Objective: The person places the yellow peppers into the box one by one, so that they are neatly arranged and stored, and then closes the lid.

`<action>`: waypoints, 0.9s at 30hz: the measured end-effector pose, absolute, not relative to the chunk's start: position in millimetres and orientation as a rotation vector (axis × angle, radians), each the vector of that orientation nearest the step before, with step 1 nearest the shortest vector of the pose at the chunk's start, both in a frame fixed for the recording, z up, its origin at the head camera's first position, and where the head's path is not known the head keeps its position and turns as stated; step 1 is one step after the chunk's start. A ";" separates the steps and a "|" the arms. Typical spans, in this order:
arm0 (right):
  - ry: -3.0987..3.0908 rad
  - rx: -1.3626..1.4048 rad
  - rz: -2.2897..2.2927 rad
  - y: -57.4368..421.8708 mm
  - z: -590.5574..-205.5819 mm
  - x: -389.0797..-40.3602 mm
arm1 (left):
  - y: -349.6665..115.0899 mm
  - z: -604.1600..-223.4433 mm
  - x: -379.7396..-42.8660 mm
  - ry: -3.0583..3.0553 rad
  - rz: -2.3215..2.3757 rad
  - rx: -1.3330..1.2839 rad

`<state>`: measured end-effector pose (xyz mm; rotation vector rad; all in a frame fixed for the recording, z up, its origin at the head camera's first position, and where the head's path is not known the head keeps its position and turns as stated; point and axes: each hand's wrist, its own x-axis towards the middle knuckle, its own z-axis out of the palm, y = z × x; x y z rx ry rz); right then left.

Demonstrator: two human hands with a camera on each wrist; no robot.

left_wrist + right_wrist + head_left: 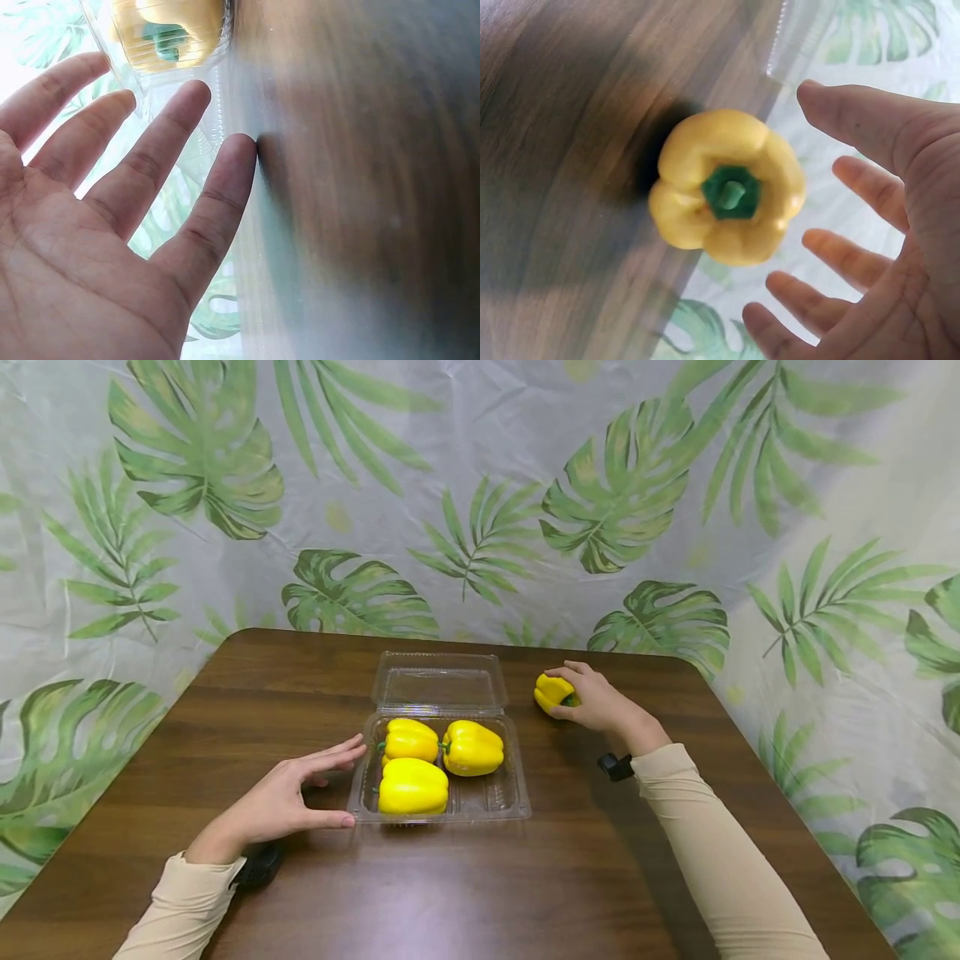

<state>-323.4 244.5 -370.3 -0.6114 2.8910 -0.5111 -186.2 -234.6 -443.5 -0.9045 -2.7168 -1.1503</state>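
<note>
Beside a clear plastic clamshell container [517, 793], my left hand [279, 797] has its fingers spread and its tips at the left wall; whether they press it I cannot tell. Three yellow bell peppers lie inside: one at the back left [411, 739], one at the right [473, 748] and one at the front [413, 787]. Over to the right, my right hand [600, 700] reaches around another yellow bell pepper [553, 692] on the table. In the right wrist view its fingers are extended, with a gap between them and this pepper [731, 187], whose green stem faces the camera.
The container's transparent lid [441, 683] is folded back toward the table's far edge. Brown wood-grain table [450, 893] lies under everything. Behind it hangs a leaf-patterned cloth [487, 460]. A dark band sits on each wrist.
</note>
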 end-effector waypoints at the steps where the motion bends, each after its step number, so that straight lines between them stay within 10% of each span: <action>1: 2.884 -0.612 -0.519 245.5 -371.0 -324.2 | -234.4 -443.1 -186.5 -2.716 -1.149 -0.906; 27: 2.960 -0.644 -0.476 245.0 -384.0 -324.9 | -237.6 -444.6 -183.4 -2.735 -1.140 -0.891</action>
